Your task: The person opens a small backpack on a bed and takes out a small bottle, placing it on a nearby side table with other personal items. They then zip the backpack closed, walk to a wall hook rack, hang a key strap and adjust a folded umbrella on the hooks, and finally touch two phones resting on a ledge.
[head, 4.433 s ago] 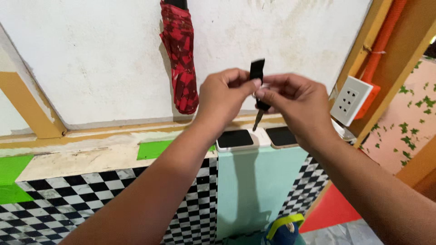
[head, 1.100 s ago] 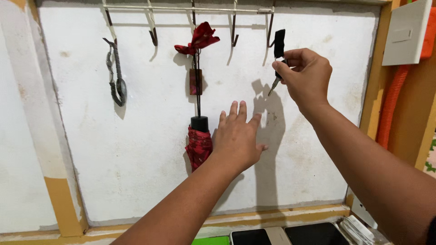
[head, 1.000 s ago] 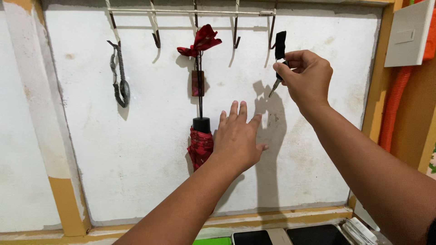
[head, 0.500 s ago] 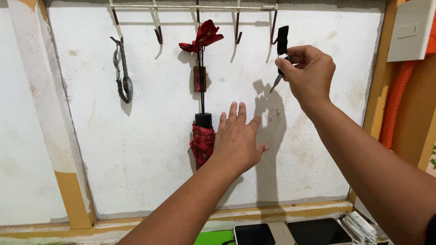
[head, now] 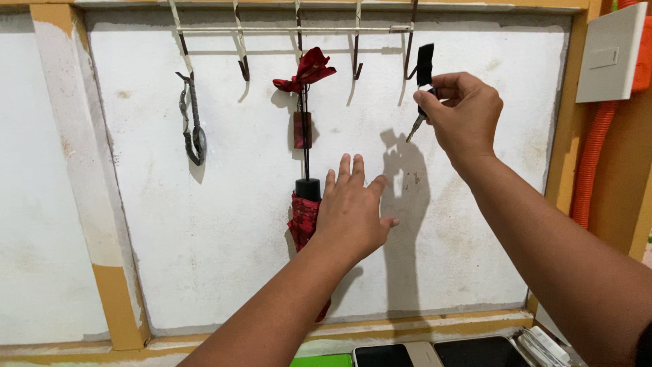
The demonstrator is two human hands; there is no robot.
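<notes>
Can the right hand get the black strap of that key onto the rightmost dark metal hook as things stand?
Probably yes. The right hand holds the small key with the black strap right beside the rightmost dark metal hook, and nothing sits between them. The left hand is open, lower on the wall.

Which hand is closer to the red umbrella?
The left hand. It is spread open right beside the umbrella, just to its right, overlapping it in view. The right hand is higher and farther right, holding a key near a hook.
</notes>
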